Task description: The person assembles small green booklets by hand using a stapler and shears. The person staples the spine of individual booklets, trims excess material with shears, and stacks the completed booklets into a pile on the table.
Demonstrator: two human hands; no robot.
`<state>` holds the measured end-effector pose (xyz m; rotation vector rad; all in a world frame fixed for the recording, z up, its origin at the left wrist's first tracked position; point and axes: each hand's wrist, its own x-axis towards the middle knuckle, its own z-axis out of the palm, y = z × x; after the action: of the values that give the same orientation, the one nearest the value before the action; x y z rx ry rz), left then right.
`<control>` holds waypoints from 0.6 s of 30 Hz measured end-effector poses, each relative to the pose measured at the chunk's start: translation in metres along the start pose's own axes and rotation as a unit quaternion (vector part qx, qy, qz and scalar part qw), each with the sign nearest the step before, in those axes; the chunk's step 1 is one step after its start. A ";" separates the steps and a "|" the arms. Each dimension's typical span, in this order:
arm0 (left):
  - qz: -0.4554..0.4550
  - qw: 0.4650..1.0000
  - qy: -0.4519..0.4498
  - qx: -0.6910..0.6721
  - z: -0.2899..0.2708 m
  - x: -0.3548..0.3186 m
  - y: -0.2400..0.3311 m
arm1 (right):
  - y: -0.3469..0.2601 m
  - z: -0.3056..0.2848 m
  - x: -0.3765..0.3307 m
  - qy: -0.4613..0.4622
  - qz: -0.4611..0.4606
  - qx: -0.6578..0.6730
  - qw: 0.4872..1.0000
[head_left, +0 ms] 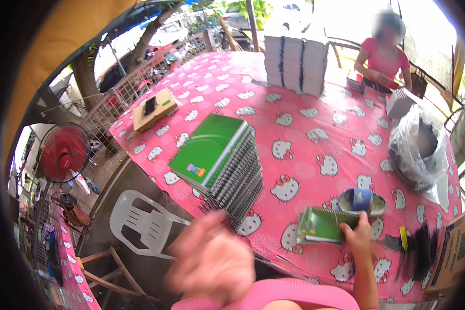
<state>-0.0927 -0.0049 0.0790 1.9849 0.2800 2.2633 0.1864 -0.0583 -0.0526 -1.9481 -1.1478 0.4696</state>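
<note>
Right hand [357, 235] grips green notebooks [323, 226] | left hand [212, 263] blurred, grip unclear | risk: leaning notebook stack [227, 165] just left toppling if bumped.

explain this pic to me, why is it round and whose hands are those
The picture comes from a wide-angle camera worn on a person's head, looking down, so its edges bend. Both hands are the wearer's own. The right hand grips a small green notebook on a table with a pink cartoon-cat cloth. The left hand is blurred and seems to hold nothing. On the table: a leaning stack of green notebooks, a white stack, a tape roll, a plastic bag, black combs and a cardboard box. Another person sits at the far side.
</note>
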 end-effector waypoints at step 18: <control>-0.251 0.861 -0.382 0.223 0.071 -0.122 -0.017 | 0.004 0.042 -0.022 -0.047 -0.084 0.214 0.972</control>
<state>-0.0069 -0.0099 -0.0342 2.4426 1.1306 1.0409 0.1501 -0.0592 -0.0827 -1.4580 -1.1486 0.6631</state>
